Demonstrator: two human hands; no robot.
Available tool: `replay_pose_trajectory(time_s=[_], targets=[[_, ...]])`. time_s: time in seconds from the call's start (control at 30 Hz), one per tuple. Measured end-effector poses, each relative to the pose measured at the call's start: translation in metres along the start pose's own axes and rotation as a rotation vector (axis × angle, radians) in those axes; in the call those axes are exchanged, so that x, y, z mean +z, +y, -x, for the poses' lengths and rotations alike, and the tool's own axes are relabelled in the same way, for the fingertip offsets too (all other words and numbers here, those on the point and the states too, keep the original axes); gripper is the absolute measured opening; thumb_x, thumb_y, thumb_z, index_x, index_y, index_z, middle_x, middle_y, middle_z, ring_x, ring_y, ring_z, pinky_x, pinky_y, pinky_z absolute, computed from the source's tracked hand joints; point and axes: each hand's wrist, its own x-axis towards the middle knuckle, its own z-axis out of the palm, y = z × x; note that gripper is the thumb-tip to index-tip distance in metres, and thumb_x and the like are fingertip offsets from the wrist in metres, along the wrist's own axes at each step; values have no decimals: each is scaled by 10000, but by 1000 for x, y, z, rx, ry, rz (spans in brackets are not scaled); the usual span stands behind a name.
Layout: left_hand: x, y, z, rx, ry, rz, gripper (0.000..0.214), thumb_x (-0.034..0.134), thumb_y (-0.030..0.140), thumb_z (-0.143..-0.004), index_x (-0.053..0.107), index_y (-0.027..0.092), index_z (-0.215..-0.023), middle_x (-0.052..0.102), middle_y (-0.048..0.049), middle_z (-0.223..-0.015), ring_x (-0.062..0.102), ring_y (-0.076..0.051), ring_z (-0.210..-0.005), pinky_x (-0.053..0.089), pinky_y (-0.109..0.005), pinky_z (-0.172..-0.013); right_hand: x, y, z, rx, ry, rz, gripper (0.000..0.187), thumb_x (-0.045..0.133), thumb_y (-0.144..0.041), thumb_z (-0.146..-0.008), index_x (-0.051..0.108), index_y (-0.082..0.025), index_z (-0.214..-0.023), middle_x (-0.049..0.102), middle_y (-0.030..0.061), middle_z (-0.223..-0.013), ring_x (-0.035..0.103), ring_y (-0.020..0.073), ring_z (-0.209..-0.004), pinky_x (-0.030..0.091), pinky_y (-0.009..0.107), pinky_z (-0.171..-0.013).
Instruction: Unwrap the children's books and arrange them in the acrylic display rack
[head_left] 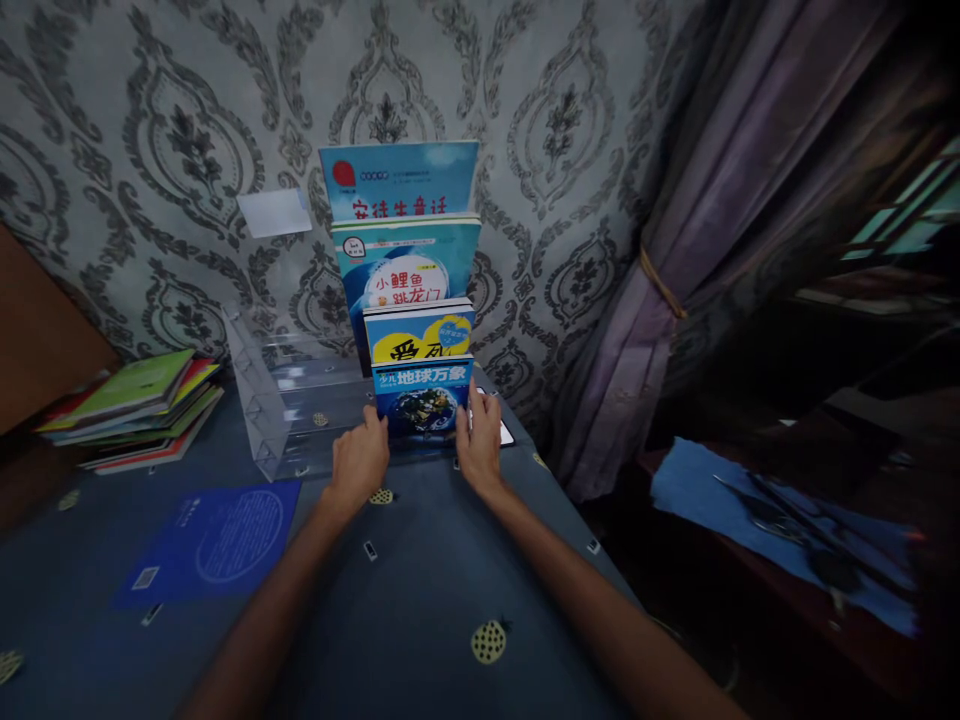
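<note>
Pinching the earth book [421,400] by its sides, apparently to square it, the left hand [361,458] and right hand [481,440] hold it in the clear rack [259,400] near the far edge of the desk [420,610]; taller books [409,245] stand behind, presumably so covers show.

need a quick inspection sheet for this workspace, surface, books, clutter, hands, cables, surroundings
Surface: dark blue tablecloth with pineapple prints
Books: several books stand in stepped rows by a transparent tiered rack
Clutter: book stack at left, blue booklet lying flat, phone-like item partly hidden
Hands: left hand and right hand at opposite sides of the front book; grip unclear
Cables: nothing seen for certain; dark items on the blue cloth at right are too dim to name
Surroundings: patterned wallpaper, tied curtain
</note>
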Motion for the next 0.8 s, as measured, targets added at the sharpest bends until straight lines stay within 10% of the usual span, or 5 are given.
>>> replay_pose_trajectory(time_s=[0.8], targets=[[-13, -3, 1, 3, 8, 139, 363, 234, 328, -1087, 496, 124, -1235, 762, -180, -997, 754, -322, -946, 516, -355, -755, -19, -17, -24, 79, 20, -206, 176, 502, -312, -935, 638, -222, -1001, 671, 71, -969, 625, 232, -864, 520, 358, -739]])
